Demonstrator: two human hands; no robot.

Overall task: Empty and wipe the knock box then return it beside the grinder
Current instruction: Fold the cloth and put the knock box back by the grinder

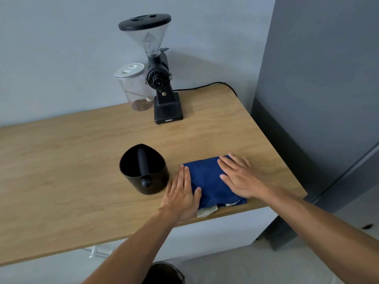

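The black knock box (143,171) stands upright on the wooden counter (61,171), its knock bar running front to back across the mouth. Just to its right lies a folded blue cloth (207,179) near the counter's front edge. My left hand (182,193) rests flat on the cloth's left edge, fingers together and thumb out. My right hand (240,177) presses flat on the cloth's right half, fingers spread. Neither hand grips anything. The black coffee grinder (162,83) with a clear hopper stands at the back by the wall.
A clear jar (134,87) with a white lid and some beans stands left of the grinder. A black power cord (205,87) trails behind it. A grey cabinet (317,99) rises to the right. A dark bin (166,273) sits on the floor below the counter edge.
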